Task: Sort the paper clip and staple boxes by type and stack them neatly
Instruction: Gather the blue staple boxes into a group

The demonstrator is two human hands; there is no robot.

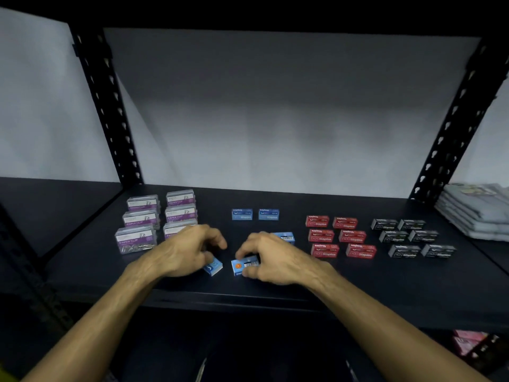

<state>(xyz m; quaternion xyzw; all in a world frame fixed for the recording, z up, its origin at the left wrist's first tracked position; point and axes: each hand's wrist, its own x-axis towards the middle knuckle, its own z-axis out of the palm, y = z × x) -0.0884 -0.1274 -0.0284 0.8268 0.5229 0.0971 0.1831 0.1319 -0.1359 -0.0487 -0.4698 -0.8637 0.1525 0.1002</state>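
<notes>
1. At the front middle of the shelf (275, 282), the right hand (271, 257) pinched a blue staple box (243, 266) between thumb and curled fingers; the box lay flat under that hand, long axis running left to right.
2. Just beside it, the left hand (190, 250) curled over a second blue box (214, 266), tilted on edge.
3. Readable writing: "PAPER CLIP" on the clear purple-labelled boxes (136, 239) at left; "Staples" on the red boxes (325, 250) at right and the two blue boxes behind (242, 214).
</notes>
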